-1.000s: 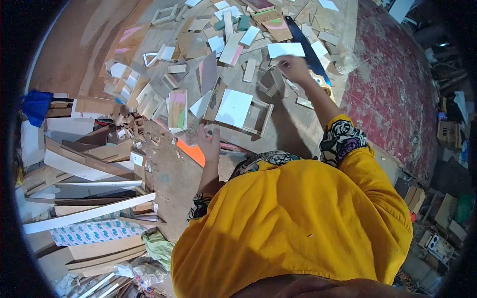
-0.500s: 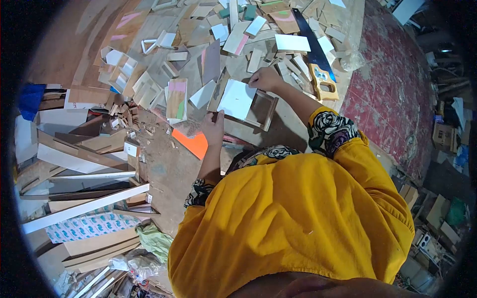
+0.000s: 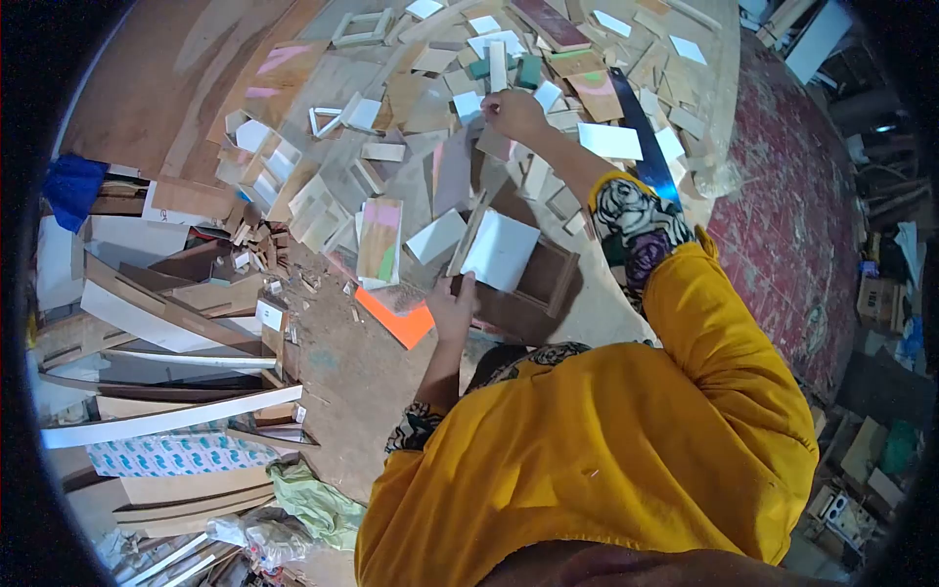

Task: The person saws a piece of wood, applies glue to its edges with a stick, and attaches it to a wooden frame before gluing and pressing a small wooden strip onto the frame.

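A white square panel (image 3: 501,250) lies over part of a wooden frame (image 3: 547,278) near the table's front edge. My left hand (image 3: 455,305) grips the near left corner of the frame and panel, with fingers pressed on its edge. Farther forward, my right hand (image 3: 515,114) reaches over scattered wood offcuts, its fingers closed together beside a small upright light strip (image 3: 498,67); whatever the fingertips hold is too small to make out.
A handsaw (image 3: 638,127) lies at the right of the table, partly behind my right forearm. An orange piece (image 3: 396,318) sits at the front edge. Boards and long strips (image 3: 176,416) are stacked at the lower left. Offcuts surround the frame.
My right hand has left the panel's far right corner and moved forward over the offcuts. My left hand remains at the frame. The whole view has shifted slightly.
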Tool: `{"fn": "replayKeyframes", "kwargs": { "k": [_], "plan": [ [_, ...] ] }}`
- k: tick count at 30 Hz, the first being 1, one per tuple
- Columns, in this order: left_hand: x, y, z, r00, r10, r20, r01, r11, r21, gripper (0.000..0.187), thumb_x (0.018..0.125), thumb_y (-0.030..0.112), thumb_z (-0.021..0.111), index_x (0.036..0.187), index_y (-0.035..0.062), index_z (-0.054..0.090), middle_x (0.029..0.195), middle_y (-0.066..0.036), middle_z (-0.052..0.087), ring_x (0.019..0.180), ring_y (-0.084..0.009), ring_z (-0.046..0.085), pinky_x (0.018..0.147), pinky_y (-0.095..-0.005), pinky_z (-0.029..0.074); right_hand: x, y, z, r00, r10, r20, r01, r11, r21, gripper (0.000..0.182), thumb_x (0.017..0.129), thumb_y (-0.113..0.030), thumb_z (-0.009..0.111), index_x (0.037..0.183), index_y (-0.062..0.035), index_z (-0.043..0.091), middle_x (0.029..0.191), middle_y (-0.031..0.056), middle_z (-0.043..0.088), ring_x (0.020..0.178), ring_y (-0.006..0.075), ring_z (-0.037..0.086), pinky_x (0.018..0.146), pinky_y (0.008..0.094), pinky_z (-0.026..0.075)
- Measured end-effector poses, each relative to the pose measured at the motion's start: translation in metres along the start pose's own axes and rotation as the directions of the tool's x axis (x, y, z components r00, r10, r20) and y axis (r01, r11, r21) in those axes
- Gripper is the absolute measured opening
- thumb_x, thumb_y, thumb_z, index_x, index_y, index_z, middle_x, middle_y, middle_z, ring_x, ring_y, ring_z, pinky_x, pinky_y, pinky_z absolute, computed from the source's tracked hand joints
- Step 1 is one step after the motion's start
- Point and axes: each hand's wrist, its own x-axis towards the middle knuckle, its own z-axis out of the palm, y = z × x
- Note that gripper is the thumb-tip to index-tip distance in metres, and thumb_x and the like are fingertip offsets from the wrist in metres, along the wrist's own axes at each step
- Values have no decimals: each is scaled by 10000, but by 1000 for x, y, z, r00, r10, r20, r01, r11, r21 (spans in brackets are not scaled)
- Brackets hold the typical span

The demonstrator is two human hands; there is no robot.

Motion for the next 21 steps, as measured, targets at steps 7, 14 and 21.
{"fn": "replayKeyframes", "kwargs": {
  "k": [7, 14, 21],
  "plan": [
    [4, -24, 3, 983, 183, -3, -180, 968, 173, 203, 760, 171, 586, 858, -7, 594, 947, -206, 593, 912, -366, 543, 810, -414, 422, 40, -22, 24, 964, 232, 132, -186, 938, -293, 385, 635, -396, 655, 846, -74, 666, 894, 138, 642, 837, 261, 626, 719, 356, 498],
    [1, -27, 8, 999, 25, -32, -25, 1000, -17, 210, 747, 186, 638, 745, -19, 596, 721, -173, 590, 693, -313, 564, 622, -380, 439, 28, 24, 10, 944, 329, 9, -326, 928, 179, 316, 635, -365, 650, 847, -132, 676, 770, 78, 658, 768, 232, 634, 666, 377, 504],
    [5, -30, 10, 970, 212, -118, -206, 976, 66, 239, 743, 202, 653, 684, -17, 577, 621, -151, 565, 551, -274, 538, 549, -358, 424, 15, 52, 9, 997, 36, -73, -35, 999, 16, 251, 704, -374, 615, 849, -179, 677, 785, 66, 658, 754, 224, 632, 673, 368, 505]
  ]
}}
